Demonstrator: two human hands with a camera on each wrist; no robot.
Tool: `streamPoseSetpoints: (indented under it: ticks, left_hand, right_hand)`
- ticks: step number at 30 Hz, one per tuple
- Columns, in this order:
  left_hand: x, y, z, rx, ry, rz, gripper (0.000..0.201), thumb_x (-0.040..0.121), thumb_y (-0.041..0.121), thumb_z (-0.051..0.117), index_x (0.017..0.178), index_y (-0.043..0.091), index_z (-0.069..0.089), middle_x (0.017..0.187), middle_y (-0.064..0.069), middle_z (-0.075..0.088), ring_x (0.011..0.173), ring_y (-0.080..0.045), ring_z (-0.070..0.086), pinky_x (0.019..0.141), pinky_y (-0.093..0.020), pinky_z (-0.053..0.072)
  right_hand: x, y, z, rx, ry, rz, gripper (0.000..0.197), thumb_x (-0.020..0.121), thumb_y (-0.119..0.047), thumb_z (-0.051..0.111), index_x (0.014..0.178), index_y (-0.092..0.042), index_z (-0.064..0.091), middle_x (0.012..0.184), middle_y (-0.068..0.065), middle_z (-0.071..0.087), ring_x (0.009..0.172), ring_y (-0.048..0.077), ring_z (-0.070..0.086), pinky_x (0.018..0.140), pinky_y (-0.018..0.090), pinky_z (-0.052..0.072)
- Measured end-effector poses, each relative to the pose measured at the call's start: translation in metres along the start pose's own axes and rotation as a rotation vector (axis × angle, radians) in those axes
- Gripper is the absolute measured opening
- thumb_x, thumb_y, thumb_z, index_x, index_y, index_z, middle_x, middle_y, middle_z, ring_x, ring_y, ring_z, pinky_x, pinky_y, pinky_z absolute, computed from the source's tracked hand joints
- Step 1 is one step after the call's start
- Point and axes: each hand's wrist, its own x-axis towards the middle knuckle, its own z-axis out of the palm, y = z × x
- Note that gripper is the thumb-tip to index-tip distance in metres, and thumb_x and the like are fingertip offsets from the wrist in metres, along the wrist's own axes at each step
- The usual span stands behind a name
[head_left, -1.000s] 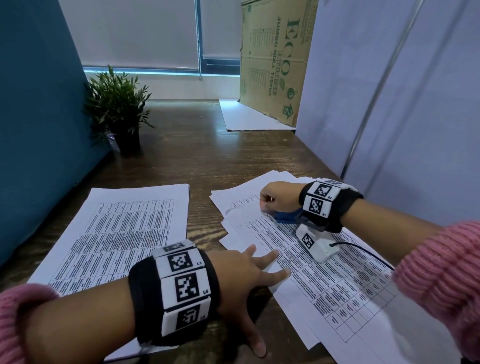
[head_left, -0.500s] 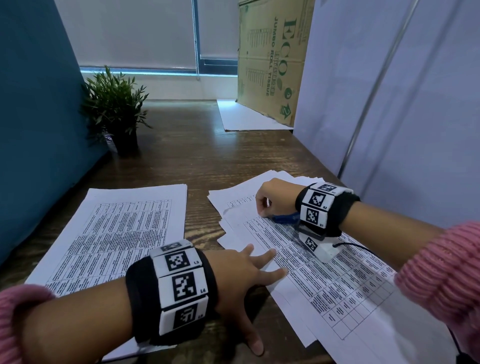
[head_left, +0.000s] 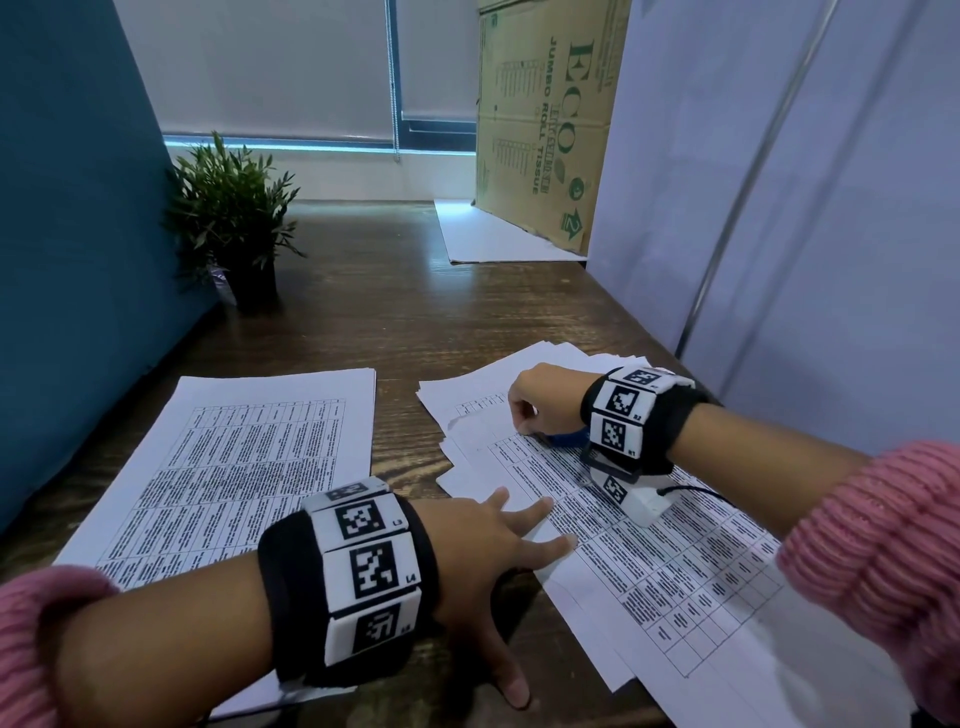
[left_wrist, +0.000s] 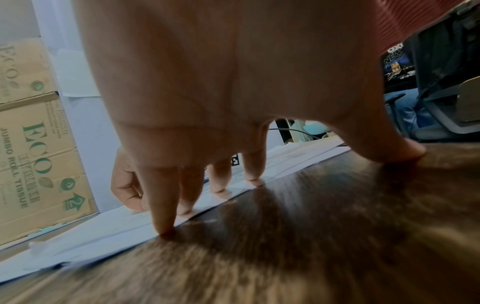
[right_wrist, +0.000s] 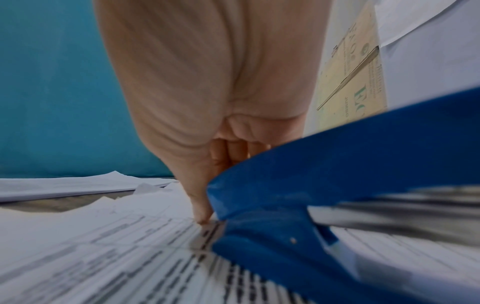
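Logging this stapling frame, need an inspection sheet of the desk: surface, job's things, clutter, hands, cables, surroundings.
Surface: table, dark wood grain.
Job's things: blue stapler at the far left corner of the right stack; its sheets are fanned unevenly.
Clutter: left stack, squared up; plant at far left; white sheet at the foot of the box.
Hands: left hand spread, fingertips pressing the right stack's edge, thumb on the table; right hand grips the stapler.
Cables: black cable trails from the right wrist over the right stack.
Surroundings: teal partition left, white panels right, blind behind.
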Motion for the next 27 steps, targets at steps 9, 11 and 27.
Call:
streamPoseSetpoints:
  ticks: [9,11,27]
  left_hand:
    - [0.001,-0.002,0.002,0.014,-0.001,-0.002,0.112,0.065,0.069,0.066,0.144,0.048,-0.011,0.153,0.015,-0.025,0.145,-0.024,-0.014,0.114,-0.059,0.015]
    - [0.001,-0.002,0.003,0.013,0.003,0.000,0.112,0.064,0.071,0.066,0.143,0.049,-0.011,0.153,0.016,-0.025,0.145,-0.024,-0.014,0.114,-0.058,0.016]
    - [0.002,0.001,0.000,0.048,-0.038,-0.046,0.114,0.064,0.070,0.067,0.144,0.047,-0.011,0.154,0.015,-0.022,0.145,-0.021,-0.011,0.117,-0.050,0.015]
  right_hand:
    - [0.005,-0.002,0.003,-0.050,-0.166,0.035,0.020,0.096,-0.013,0.044,0.081,-0.009,0.057,0.081,0.003,0.057,0.075,0.016,0.047,0.067,0.023,0.038]
    - [0.006,-0.001,0.004,-0.045,-0.170,0.042,0.029,0.094,-0.011,0.042,0.066,-0.012,0.045,0.064,0.000,0.044,0.061,0.015,0.037,0.056,0.023,0.029]
    - [-0.096,0.032,-0.019,0.276,0.294,0.028,0.015,0.093,-0.006,0.043,0.080,-0.003,0.051,0.082,0.014,0.050,0.074,0.024,0.043,0.064,0.029,0.034]
